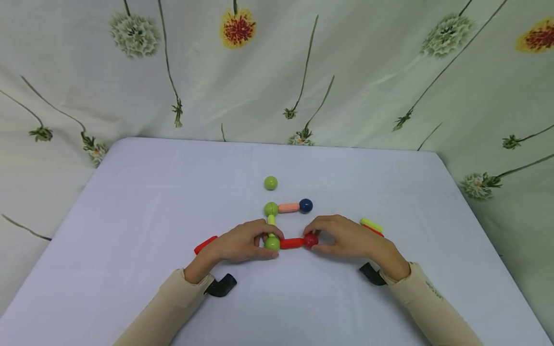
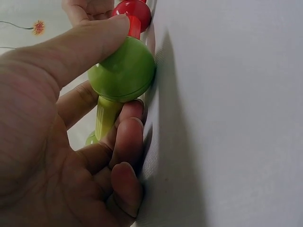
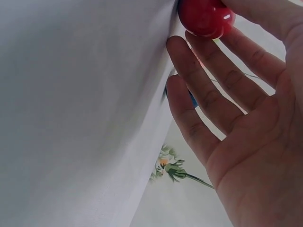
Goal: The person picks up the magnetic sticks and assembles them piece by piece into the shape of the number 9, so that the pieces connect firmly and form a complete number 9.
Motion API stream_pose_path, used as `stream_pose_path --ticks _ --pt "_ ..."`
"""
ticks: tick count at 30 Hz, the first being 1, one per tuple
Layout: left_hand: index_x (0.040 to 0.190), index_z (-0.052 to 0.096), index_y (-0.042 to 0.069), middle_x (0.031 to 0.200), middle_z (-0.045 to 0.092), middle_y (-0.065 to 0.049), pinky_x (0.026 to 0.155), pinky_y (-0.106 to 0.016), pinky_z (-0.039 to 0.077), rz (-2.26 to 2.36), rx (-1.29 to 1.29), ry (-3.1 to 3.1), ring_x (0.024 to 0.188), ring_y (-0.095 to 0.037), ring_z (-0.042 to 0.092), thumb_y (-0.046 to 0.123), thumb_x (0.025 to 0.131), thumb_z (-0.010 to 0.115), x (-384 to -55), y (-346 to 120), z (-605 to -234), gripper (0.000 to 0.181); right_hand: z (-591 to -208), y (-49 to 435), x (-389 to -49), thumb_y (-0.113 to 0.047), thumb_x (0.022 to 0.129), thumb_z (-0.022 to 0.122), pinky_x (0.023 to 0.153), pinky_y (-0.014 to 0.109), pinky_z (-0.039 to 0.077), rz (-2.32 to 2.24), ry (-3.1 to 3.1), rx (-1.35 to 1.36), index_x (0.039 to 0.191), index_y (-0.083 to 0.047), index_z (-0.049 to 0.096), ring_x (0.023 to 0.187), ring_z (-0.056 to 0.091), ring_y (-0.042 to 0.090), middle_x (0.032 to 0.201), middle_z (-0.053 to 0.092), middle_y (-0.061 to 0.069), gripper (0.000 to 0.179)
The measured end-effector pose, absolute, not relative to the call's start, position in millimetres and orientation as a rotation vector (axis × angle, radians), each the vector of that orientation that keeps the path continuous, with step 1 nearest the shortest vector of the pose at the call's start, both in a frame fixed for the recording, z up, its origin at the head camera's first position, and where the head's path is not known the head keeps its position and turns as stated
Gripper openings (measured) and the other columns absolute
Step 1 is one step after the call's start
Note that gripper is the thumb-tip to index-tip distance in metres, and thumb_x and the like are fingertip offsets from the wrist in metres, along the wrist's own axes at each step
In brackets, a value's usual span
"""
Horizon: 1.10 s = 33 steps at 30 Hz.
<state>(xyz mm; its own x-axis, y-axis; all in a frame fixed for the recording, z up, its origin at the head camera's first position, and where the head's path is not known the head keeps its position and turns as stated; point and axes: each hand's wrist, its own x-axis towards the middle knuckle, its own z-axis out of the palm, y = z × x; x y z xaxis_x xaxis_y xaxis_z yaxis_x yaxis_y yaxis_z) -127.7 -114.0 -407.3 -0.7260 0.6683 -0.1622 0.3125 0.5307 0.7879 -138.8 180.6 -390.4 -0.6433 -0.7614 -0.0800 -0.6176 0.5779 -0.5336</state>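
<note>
The left sleeve [image 1: 157,310] and right sleeve [image 1: 433,305] are beige, the right bearing a dark marking [image 1: 434,290] (too small to read). A bent left black piece [image 1: 222,285] and a blockier right black piece [image 1: 372,274] sit beside them.

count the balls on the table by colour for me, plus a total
Green balls: 3
Blue ball: 1
Red ball: 1
Total: 5

We see a pale, flower-printed cloth [image 1: 268,91] behind and beside a whitish table [image 1: 182,173], softly lit.
</note>
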Motion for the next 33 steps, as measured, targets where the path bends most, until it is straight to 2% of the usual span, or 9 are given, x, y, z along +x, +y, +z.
stream_pose_path --ticks 13,24,33 --pt "0.119 0.068 0.02 0.095 0.057 0.003 0.067 -0.022 0.046 1.062 0.793 2.318 0.081 -0.012 0.053 0.028 0.088 0.078 -127 -114 -409 0.034 -380 196 -144 -0.019 0.091 0.073 0.096 0.04 0.052 -0.669 2.572 -1.03 0.126 -0.012 0.066 0.106 0.064 0.012 0.12 0.069 -0.003 0.036" --pt "0.119 0.067 0.02 0.096 0.057 0.003 0.068 -0.022 0.046 1.064 0.801 2.322 0.083 -0.013 0.054 0.028 0.088 0.078 -128 -115 -408 0.034 -373 219 -154 -0.017 0.091 0.074 0.095 0.044 0.053 -0.739 2.651 -0.947 0.124 -0.011 0.068 0.105 0.065 0.015 0.12 0.07 -0.001 0.034" --pt "0.119 0.067 0.019 0.096 0.057 0.003 0.068 -0.022 0.046 1.076 0.792 2.309 0.084 -0.014 0.053 0.028 0.088 0.077 -127 -116 -406 0.034 -374 236 -160 -0.01 0.09 0.074 0.091 0.048 0.052 -0.815 2.691 -0.982 0.119 -0.01 0.07 0.101 0.066 0.022 0.116 0.071 0.003 0.029"
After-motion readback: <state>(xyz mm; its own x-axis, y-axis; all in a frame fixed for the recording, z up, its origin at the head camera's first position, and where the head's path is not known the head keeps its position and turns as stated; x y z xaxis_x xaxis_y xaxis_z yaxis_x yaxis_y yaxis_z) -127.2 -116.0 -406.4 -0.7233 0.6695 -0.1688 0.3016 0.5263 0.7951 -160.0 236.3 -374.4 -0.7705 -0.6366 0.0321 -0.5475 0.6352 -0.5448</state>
